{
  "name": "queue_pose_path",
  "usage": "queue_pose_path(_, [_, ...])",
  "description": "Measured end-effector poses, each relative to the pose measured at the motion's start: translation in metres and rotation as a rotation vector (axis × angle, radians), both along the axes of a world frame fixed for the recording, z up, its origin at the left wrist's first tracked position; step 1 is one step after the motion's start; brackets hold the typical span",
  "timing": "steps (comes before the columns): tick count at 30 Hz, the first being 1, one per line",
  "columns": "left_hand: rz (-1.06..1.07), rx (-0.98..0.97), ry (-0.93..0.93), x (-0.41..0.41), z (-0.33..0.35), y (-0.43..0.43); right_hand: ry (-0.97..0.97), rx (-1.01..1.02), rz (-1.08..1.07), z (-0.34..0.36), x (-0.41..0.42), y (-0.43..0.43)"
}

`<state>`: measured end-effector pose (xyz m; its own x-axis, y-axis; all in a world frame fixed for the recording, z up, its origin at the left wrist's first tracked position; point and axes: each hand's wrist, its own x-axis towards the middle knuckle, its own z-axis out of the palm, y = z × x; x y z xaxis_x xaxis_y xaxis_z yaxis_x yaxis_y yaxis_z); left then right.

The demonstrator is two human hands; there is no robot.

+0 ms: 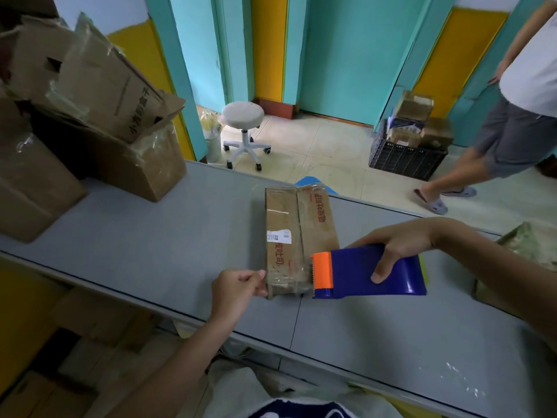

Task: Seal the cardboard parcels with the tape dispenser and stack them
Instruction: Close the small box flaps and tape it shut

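At parcel (289, 236) edge: dispenser (361, 273); L hand (236, 286)

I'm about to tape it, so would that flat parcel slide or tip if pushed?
Probably slides: the parcel lies on a smooth grey table, its skin glossy with tape. Unlikely to tip, being low and flat. Likely stiff: its edges look straight.
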<state>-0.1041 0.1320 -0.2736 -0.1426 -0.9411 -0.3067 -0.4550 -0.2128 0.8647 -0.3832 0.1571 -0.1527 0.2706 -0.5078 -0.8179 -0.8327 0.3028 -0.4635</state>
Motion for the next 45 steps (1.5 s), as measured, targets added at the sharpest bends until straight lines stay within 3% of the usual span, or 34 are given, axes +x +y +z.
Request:
queue_pose_path(5, [-0.158, -0.024, -0.396, 0.013, -0.011, -0.010, -0.021, 0.008, -0.010, -0.003, -0.001, 0.001])
queue_pose_path(6, [-0.162, -0.081, -0.404, 0.015, -0.009, -0.012, -0.022, 0.008, -0.018, -0.003, -0.002, 0.002])
queue_pose_path(8, [-0.189, -0.400, -0.333, 0.007, 0.003, -0.010, -0.029, 0.006, -0.024, -0.004, -0.001, 0.003])
queue_pose_path(10, [-0.387, -0.643, -0.296, -0.013, 0.017, -0.007, -0.026, 0.000, -0.027, -0.004, 0.000, 0.003])
queue_pose_path(13, [-0.741, -0.659, -0.473, -0.041, 0.012, -0.006, -0.053, -0.004, -0.036, -0.003, -0.002, 0.006])
queue_pose_path(15, [-0.828, -0.668, -0.609, -0.044, -0.001, -0.009, -0.095, -0.017, -0.043, -0.004, -0.005, 0.010])
queue_pose_path(34, [-0.913, -0.790, -0.754, -0.043, -0.012, -0.025, -0.006, -0.031, -0.281, 0.027, -0.086, 0.080])
queue_pose_path(40, [-0.929, -0.833, -0.723, -0.045, -0.014, -0.030, 0.043, -0.030, -0.285, -0.022, -0.075, 0.075])
queue_pose_path(45, [-0.917, -0.835, -0.707, -0.046, -0.013, -0.028, -0.036, -0.036, -0.312, -0.059, -0.052, 0.063])
